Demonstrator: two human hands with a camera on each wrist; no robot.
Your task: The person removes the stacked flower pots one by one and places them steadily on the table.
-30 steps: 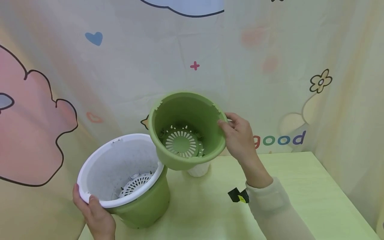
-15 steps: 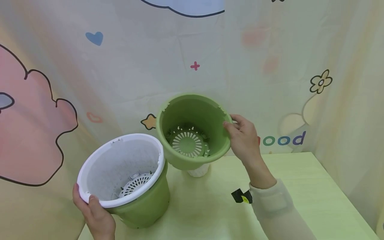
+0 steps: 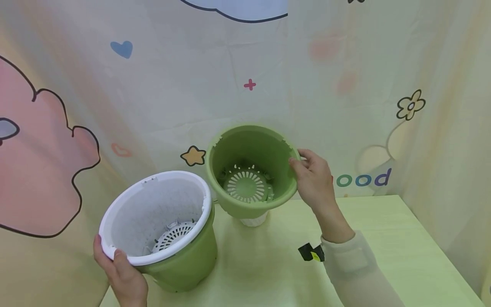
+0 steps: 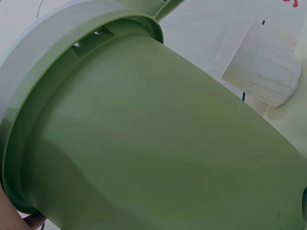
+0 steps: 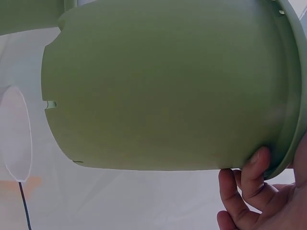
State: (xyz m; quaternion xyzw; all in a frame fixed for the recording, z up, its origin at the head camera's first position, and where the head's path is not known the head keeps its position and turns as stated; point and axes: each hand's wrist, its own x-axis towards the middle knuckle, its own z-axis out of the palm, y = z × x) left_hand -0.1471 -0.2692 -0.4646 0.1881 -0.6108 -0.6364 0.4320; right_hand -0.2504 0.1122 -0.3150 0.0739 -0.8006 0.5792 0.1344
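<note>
A large round green plastic pot, with a white perforated plastic liner set inside it, stood tilted above or on the pale green table; whether its base was borne by the tabletop could not be told. Its near left rim was gripped by the left hand. To the right of the lined pot and a little beyond it, a plain round green plastic pot with a slotted base was held raised and tilted, its mouth turned toward the head camera. The rim on its far side from the lined pot was pinched by the right hand, with the thumb at the inner edge and the fingertips against the outer wall. The two hands were well apart. The plain pot's near side lay just beside the lined pot's rim; contact between them could not be judged. Also to the right of the lined pot, a small white cup-like object was partly hidden by the plain pot. The step in hand was judged to be the handling of two separate pots, one per hand; for any next move, a firm rim grip and a clear gap between both rims seemed called for.
</note>
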